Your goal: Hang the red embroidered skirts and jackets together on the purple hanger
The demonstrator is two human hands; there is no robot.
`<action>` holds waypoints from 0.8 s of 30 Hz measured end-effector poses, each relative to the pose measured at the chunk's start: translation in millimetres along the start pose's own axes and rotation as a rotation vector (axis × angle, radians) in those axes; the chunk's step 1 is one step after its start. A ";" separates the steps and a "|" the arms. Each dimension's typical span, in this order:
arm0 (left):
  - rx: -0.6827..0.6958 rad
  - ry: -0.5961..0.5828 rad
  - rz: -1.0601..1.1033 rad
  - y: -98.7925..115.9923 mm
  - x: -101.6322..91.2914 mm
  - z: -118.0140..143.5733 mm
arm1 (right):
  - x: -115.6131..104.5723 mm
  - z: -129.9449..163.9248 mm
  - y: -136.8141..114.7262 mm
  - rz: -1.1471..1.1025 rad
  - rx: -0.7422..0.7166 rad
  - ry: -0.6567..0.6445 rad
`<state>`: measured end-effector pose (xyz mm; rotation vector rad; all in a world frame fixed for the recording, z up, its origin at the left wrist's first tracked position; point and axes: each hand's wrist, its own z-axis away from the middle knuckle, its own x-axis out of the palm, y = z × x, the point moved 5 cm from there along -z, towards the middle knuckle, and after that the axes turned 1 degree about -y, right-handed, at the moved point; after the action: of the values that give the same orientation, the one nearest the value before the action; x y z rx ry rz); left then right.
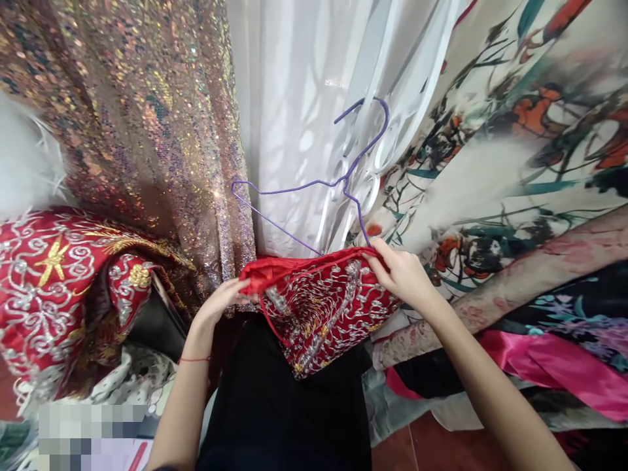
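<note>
- Centre of my view: a red embroidered garment (318,307), silver and gold stitching all over it, held up in front of a black skirt (284,405) that hangs below.
- A purple wire hanger (343,183) rises out of the garment's top edge; its lower ends disappear into the red cloth, its hook points up against the white curtain (294,98).
- My right hand (400,271) is closed in a pinch on the garment's upper right edge, right where the hanger wire goes in.
- My left hand (223,301) grips the upper left corner, fingers curled under the fold; a thin red thread circles that wrist.
- Left of all this hangs a sequinned gold fabric (147,118), and lower left sits another red embroidered piece (53,288).
- To the right, a floral printed cloth (515,131) drapes down, with bright pink fabric (564,373) lying beneath it.
</note>
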<state>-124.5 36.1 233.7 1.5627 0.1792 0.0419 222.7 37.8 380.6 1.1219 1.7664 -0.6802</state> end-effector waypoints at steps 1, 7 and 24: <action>-0.153 0.047 0.199 -0.3 -4.2 -13.1 | -2.2 0.7 -1.1 -0.010 -0.025 0.009; -0.215 0.184 0.562 53.0 -15.0 -97.4 | -14.2 4.4 -16.9 0.039 -0.191 0.150; 0.355 0.629 -0.488 176.7 -61.1 -71.7 | -19.9 11.5 -13.5 0.514 -0.225 0.380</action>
<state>-179.6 100.4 415.1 1.7760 1.1068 0.1219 218.7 14.7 393.2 1.5341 1.6972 0.0456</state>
